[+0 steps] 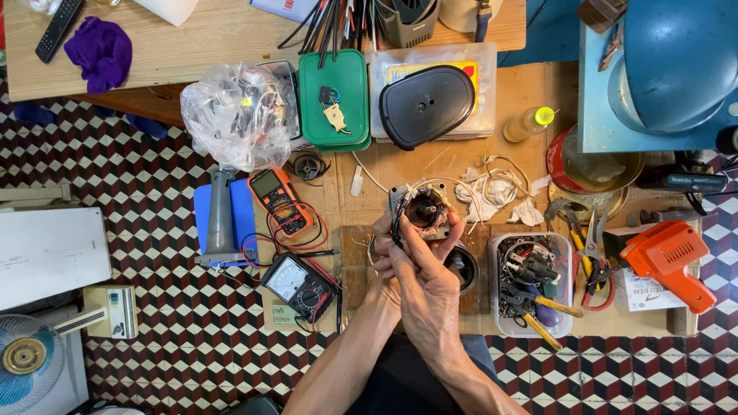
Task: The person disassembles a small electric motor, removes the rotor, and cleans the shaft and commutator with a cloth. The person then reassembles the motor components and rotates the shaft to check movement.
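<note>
Both hands are up over the middle of the cardboard work mat (430,173), and they have the small electric motor (421,209) between them: the right hand (425,280) lies on top, fingers wrapped up the motor's near side, while the left hand (382,244) clasps it from the other flank, largely covered by the right, so its exact finger hold is hard to read. The motor sits tilted, dark rotor bore facing up, thin wires trailing off its casing. Just behind the motor, a tangle of pale wire and white paper scraps (492,190). Right of the motor, a clear plastic tub (532,284) packed with screwdrivers and dark parts; beyond that, pliers and cutters (590,253), then an orange power tool (669,261). Directly under the hands, a dark round part (464,268) peeks out, half blocked by the right wrist. Left of the motor, an orange digital multimeter (280,201) and a black analogue meter (298,286) with red and black leads looping between them. Farther back from the motor, a green lidded box (334,100), a black oval cover (427,105), and a clear bag of wiring (231,115).
</note>
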